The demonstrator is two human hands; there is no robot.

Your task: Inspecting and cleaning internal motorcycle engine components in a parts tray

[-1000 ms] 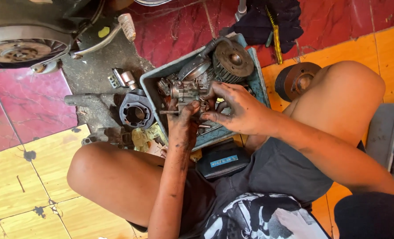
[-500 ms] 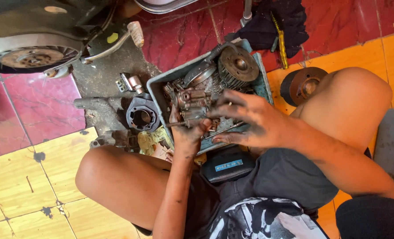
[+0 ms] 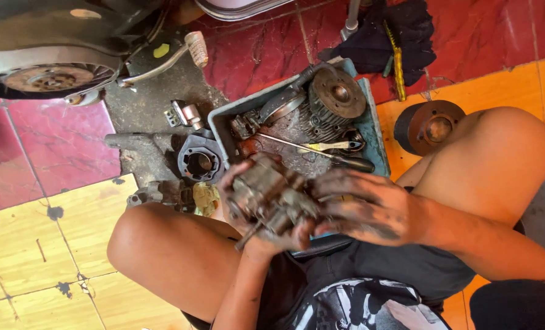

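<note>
both greasy hands [image 3: 370, 211] grip lumpy metal carburetor [image 3: 269, 195].

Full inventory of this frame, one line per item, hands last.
carburettor: 1, grimy grey, held in both hands over the lap
tray: 1, blue-grey, floor ahead of the knees
finned engine part: 1, dark with rusty disc, in tray
screwdriver: 1, black handle, in tray
cylinder: 1, black, left of tray
round rusty part: 1, brown, right of tray
dark cloth: 1, black, top right
wheel: 1, top left
kick lever: 1, metal, beside wheel
left hand: greasy, under carburettor
right hand: greasy, on carburettor's right side
</note>
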